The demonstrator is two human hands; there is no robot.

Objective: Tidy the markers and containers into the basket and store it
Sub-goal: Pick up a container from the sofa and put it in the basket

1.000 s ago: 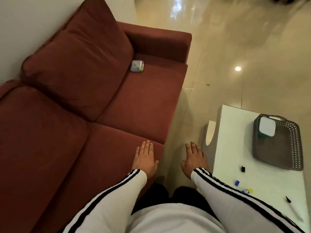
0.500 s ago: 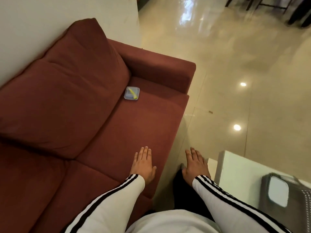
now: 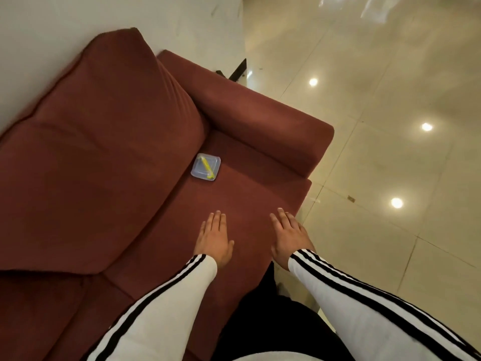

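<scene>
A small clear plastic container (image 3: 206, 167) with a yellow marker (image 3: 207, 167) in it lies on the red sofa seat (image 3: 250, 201), close to the back cushion and the armrest. My left hand (image 3: 215, 238) hovers flat over the seat, fingers apart, a short way in front of the container and holding nothing. My right hand (image 3: 289, 237) is beside it, also flat with fingers apart, over the seat's front edge. The basket and the table are out of view.
The sofa's back cushion (image 3: 104, 142) fills the left and its armrest (image 3: 260, 113) runs behind the container. A pale wall (image 3: 78, 22) stands behind. Glossy tiled floor (image 3: 390, 152) with light reflections lies to the right.
The view has swung left and moved along the sofa: the table and basket have left the frame, and the container is nearer. Both hands stay flat and empty, now over the seat.
</scene>
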